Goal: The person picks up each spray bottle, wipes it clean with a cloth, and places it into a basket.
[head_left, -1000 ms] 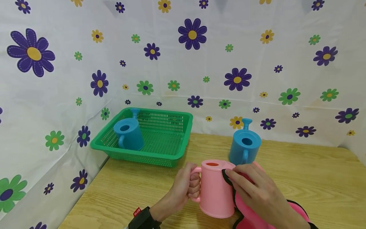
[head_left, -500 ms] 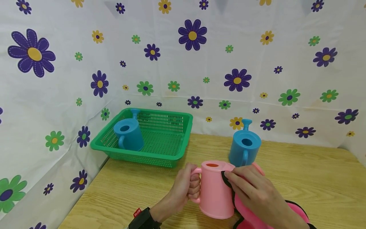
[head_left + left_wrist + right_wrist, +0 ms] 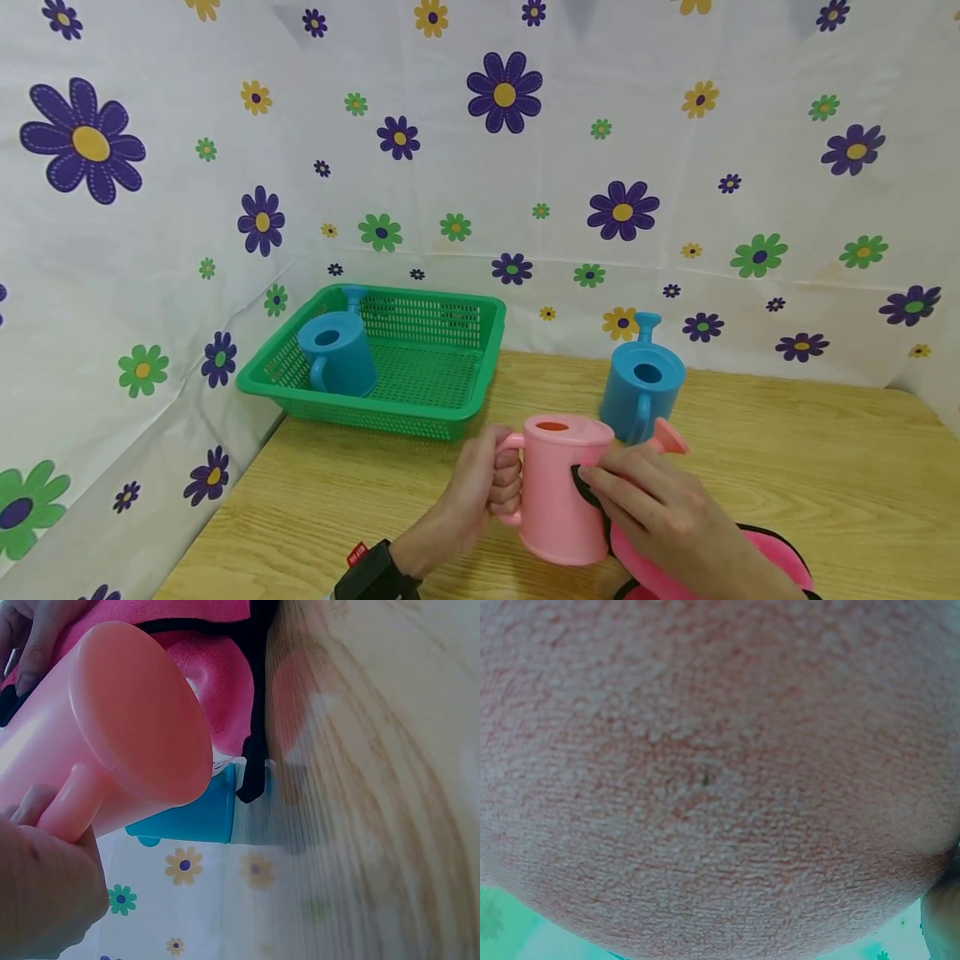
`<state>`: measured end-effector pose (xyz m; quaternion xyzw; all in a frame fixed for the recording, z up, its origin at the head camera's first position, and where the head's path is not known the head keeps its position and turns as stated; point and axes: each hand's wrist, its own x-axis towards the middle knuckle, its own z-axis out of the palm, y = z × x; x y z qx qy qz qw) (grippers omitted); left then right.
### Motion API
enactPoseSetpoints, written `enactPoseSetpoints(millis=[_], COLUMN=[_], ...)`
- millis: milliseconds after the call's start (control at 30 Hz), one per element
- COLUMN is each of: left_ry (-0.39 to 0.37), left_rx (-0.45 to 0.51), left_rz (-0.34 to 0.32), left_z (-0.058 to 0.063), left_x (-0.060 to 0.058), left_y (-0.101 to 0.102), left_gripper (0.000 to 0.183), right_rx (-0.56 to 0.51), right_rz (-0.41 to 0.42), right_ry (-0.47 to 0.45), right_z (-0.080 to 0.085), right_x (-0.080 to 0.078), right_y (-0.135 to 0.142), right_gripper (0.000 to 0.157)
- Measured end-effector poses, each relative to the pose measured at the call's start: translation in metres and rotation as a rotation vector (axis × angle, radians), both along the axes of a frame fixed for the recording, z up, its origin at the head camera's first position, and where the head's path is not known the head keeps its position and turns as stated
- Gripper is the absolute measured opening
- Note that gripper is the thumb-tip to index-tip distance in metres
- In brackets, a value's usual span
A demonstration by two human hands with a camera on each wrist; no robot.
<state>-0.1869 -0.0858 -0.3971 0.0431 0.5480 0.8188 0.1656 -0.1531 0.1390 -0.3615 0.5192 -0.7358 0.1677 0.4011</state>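
Observation:
My left hand (image 3: 480,479) grips the handle of a pink watering can (image 3: 558,500), fingers curled round it. The can is held over the table, and its underside faces the left wrist view. A bright pink cloth (image 3: 776,554) with black edging is in my right hand (image 3: 675,508), whose fingertips hold the black edge against the can's right side. Only the spout's flared pink end (image 3: 671,436) shows above that hand; the rest is hidden. A close, textured pinkish surface (image 3: 720,787) fills most of the right wrist view; what it is, I cannot tell.
A blue watering can (image 3: 637,387) stands upright on the wooden table (image 3: 832,467), just behind the pink one. At the back left, a green basket (image 3: 420,417) contains another blue watering can (image 3: 348,367). A flowered white sheet (image 3: 562,167) hangs behind the table.
My right hand and the cloth edge have slid a little down the can's side, showing more of the spout end. The can has shifted slightly left and up.

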Motion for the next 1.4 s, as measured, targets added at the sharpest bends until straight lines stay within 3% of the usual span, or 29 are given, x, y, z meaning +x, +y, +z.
enactPoseSetpoints(millis=[167, 400, 667, 867, 1100, 1400], left_ry=[0.008, 0.030, 0.022, 0.021, 0.023, 0.033], left_rx=[0.010, 0.023, 0.085, 0.096, 0.098, 0.085], left_rz=[0.011, 0.010, 0.039, 0.041, 0.040, 0.053], left_z=[0.005, 0.011, 0.013, 0.014, 0.014, 0.013], left_x=[-0.002, -0.005, -0.006, -0.005, -0.006, -0.008], left_y=[-0.002, -0.007, -0.007, -0.009, -0.009, -0.008], left_gripper=[0.042, 0.042, 0.044, 0.043, 0.042, 0.043], right_rx=[0.027, 0.029, 0.127, 0.145, 0.165, 0.160], right_rz=[0.010, 0.107, 0.142, 0.223, 0.221, 0.146], right_ry=[-0.080, -0.061, -0.132, -0.106, -0.134, -0.167], right_z=[-0.001, -0.003, -0.007, -0.012, -0.017, -0.016], right_x=[0.003, 0.004, 0.010, 0.010, 0.010, 0.011], right_y=[0.001, 0.000, 0.004, 0.006, 0.009, 0.009], right_gripper=[0.047, 0.038, 0.034, 0.022, 0.024, 0.031])
